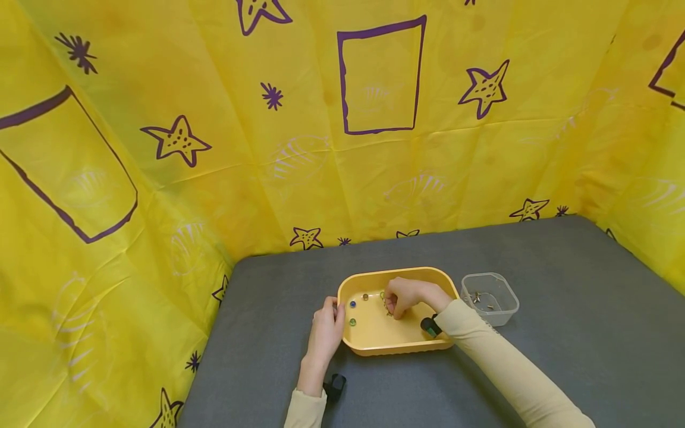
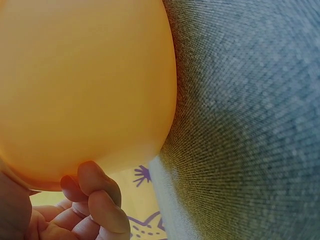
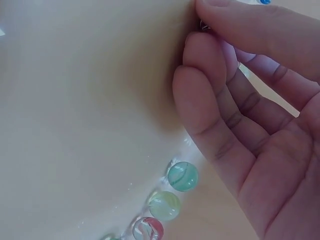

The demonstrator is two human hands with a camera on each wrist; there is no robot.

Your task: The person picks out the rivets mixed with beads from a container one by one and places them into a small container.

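A shallow yellow plastic tray with rounded corners [image 1: 374, 345] sits on a grey fabric-covered tabletop [image 1: 562, 333], which serves as the landmark here. The person's left hand [image 1: 324, 334] rests against the tray's left outer wall, fingers curled onto the rim and gripping it; the left wrist view shows the fingertips [image 2: 92, 187] pressed on the tray's orange-yellow underside [image 2: 85, 85], just above the tabletop weave [image 2: 250, 120]. The right hand [image 1: 402, 297], in a cream long sleeve [image 1: 503, 362], reaches down into the tray near its far middle, fingers bent together. In the right wrist view the fingertips [image 3: 200, 80] close against the tray floor [image 3: 85, 110] around a small, mostly hidden metal piece [image 3: 204, 25]; what that piece is cannot be told. Inside the tray, small glass marbles lie loose: a blue marble [image 1: 352, 304], a green marble [image 1: 352, 322] and a brownish marble [image 1: 365, 296] toward the tray's left side; the right wrist view shows a row of a teal marble [image 3: 182, 176], a pale green marble [image 3: 164, 205] and a red-streaked marble [image 3: 148, 229] just beside the right hand. A small clear plastic container [image 1: 489, 298] holding a few small metal parts stands just right of the tray. A yellow cloth backdrop with purple stars and rectangles [image 1: 267, 131] rises behind the tray.
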